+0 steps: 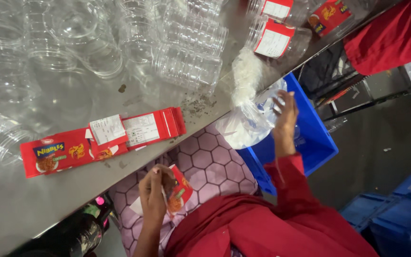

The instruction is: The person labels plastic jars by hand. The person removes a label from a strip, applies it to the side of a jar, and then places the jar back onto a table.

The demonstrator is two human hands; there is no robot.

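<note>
The step in hand looks like labelling: the left hand [152, 195] holds a red printed label [179, 190] in a closed pinch over the person's lap, just below the near edge of the steel bench [34, 209]. The right hand [285, 116] reaches out past the bench's right edge, fingers curled around a clear plastic jar [258, 116] at the mouth of a clear plastic bag [236, 128] that hangs over a blue crate [317, 143]; how firm that hold is cannot be told. As a judgement, the next move calls for bringing jar and label together and laying the label on straight.

More red labels [101, 143] lie in a loose strip near the bench's near edge. Behind them many empty clear jars [186, 66] lie and stand, well apart from the labels. At the far right corner, labelled jars [274, 40] lie on their sides, seemingly empty. What else the crate holds beneath the bag is hidden.
</note>
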